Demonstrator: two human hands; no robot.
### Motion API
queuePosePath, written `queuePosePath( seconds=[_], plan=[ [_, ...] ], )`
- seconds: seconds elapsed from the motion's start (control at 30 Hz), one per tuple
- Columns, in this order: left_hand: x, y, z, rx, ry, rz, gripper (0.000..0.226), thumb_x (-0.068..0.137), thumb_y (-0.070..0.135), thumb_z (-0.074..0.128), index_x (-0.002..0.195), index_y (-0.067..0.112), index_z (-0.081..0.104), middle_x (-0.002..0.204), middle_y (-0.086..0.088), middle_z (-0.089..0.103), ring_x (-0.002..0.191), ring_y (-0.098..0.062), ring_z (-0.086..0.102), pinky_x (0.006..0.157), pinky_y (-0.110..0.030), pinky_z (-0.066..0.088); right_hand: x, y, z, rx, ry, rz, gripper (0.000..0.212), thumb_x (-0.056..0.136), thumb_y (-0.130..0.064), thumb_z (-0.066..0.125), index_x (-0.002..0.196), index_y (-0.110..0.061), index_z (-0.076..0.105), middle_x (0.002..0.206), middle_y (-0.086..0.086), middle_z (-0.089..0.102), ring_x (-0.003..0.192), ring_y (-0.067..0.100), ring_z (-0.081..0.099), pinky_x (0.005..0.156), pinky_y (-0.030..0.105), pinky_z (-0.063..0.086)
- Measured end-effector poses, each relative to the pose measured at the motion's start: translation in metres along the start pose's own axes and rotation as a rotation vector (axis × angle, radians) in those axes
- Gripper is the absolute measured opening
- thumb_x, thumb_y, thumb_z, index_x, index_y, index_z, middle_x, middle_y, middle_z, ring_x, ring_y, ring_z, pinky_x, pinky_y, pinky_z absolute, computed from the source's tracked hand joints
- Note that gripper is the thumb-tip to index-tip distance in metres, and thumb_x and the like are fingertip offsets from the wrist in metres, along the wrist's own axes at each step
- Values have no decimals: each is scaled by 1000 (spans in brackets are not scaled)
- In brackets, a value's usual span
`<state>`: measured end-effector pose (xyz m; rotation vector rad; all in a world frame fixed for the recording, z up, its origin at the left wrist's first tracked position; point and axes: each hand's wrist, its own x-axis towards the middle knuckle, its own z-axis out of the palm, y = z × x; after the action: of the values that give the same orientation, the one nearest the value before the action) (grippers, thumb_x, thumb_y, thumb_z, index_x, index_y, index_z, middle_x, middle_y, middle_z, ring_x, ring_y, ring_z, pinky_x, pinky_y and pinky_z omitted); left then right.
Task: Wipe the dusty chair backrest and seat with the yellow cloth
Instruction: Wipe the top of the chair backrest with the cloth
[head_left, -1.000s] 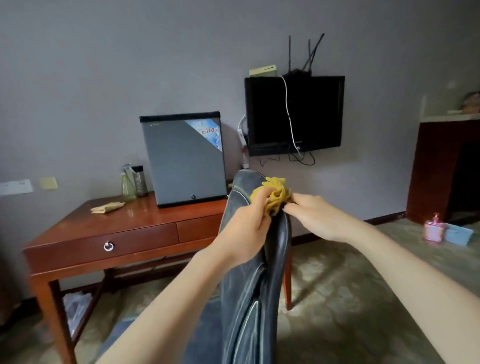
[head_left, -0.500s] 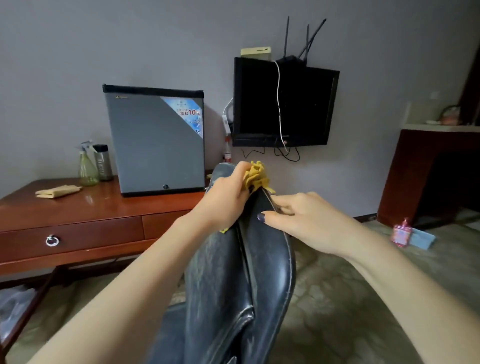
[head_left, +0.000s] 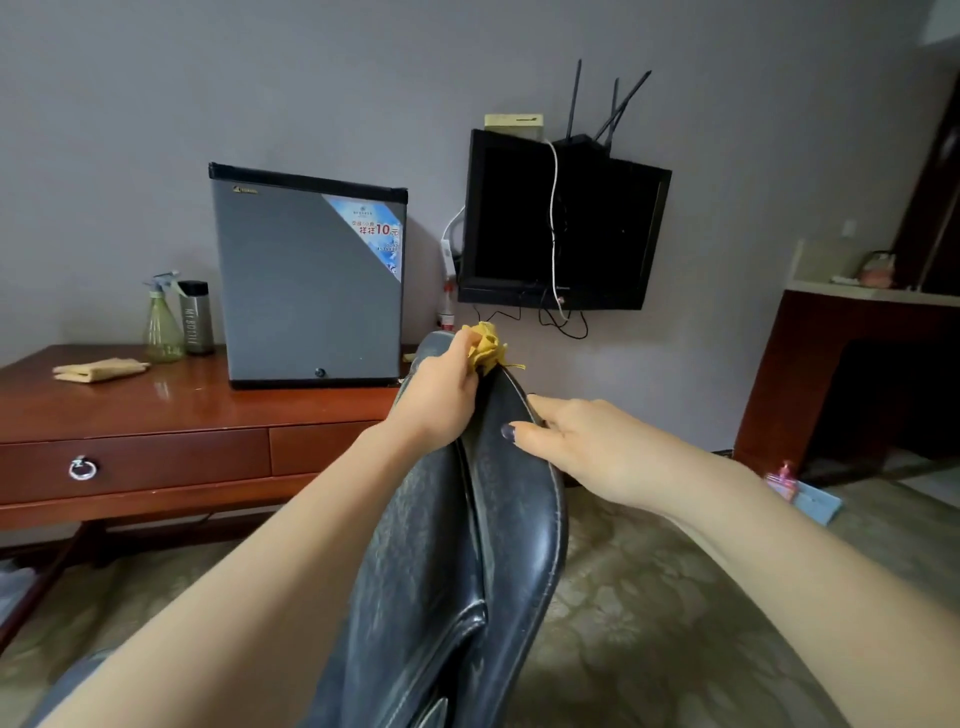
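A dark leather chair backrest (head_left: 519, 519), dusty and worn, rises edge-on in the middle of the view. My left hand (head_left: 441, 400) grips a bunched yellow cloth (head_left: 488, 347) and presses it against the backrest's top edge. My right hand (head_left: 576, 441) holds the backrest's right rim just below the top, thumb on the front face and fingers behind it. The seat is mostly hidden under my arms.
A wooden desk (head_left: 156, 410) stands at the left with a grey mini fridge (head_left: 309, 280), a spray bottle (head_left: 162, 322), a dark flask (head_left: 196, 318) and a folded beige cloth (head_left: 101, 370). A black wall screen (head_left: 561, 223) hangs behind. A dark cabinet (head_left: 852, 374) and a pink bottle (head_left: 784, 480) are at the right.
My right hand let go of the cloth and slid down onto the backrest's right rim. My left hand kept the cloth at the top edge. The view moved closer and to the right.
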<state>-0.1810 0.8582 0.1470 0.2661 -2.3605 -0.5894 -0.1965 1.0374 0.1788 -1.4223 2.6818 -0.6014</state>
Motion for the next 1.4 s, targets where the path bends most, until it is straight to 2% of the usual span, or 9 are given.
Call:
queuePosePath(
  seconds=[0.2,0.37,0.47,0.8,0.87,0.97,1.03,1.1,1.4],
  plan=[
    [-43,13,-9,-86,12,74,24,93,-2,37,116,4,41,63,-3,46,51,-13,39,54,-32,33,-6,0,13,35,224,-29,45,100,-39,40,64,-13,32,62,3,37,59,23,35,53,33,25],
    [-81,34,-17,-131,-1,157,40,93,-3,39,129,12,40,84,1,55,63,-7,48,55,-17,34,-25,2,27,35,547,-79,51,98,-33,45,51,-23,30,47,-2,32,48,18,32,49,32,25],
    [-101,43,-23,-171,-7,206,42,92,-3,40,131,14,40,111,-6,60,90,-23,57,79,-35,45,-33,2,26,30,508,-54,50,98,-35,43,52,-21,32,48,-1,35,51,21,36,50,32,27],
    [-158,58,-29,-136,11,297,36,92,-3,39,124,14,38,61,13,39,50,-10,36,47,-23,21,-66,-8,16,127,286,-92,38,90,-30,35,76,1,50,60,5,49,60,22,40,58,41,32],
    [-168,61,-29,-155,3,292,35,92,-2,38,122,14,38,62,9,42,51,-13,35,50,-30,23,-70,-9,13,116,287,-111,47,89,-37,28,79,3,51,73,15,57,72,28,50,68,46,39],
    [-181,65,-29,-176,-20,290,29,91,6,34,118,16,38,83,-6,60,61,-24,45,59,-42,42,-74,-13,16,105,332,-92,51,100,-43,34,65,-6,35,60,6,39,60,19,35,58,36,26],
    [-188,66,-30,-157,-20,287,29,88,12,30,115,18,37,91,-9,62,68,-30,50,65,-48,46,-73,-16,20,126,350,-65,61,98,-53,31,66,-2,42,61,11,50,62,25,46,62,34,38],
    [-194,67,-30,-151,-18,276,28,90,9,31,115,20,36,87,-10,59,69,-32,50,65,-50,45,-69,-14,21,196,364,-50,73,94,-60,30,83,7,58,83,23,67,82,36,63,83,43,51],
    [-194,70,-20,-115,40,243,33,90,-6,36,108,21,33,86,-7,48,71,-24,41,60,-43,39,-42,-2,12,243,276,-21,33,97,-25,48,108,0,67,111,16,67,108,30,58,96,42,42]
  ],
)
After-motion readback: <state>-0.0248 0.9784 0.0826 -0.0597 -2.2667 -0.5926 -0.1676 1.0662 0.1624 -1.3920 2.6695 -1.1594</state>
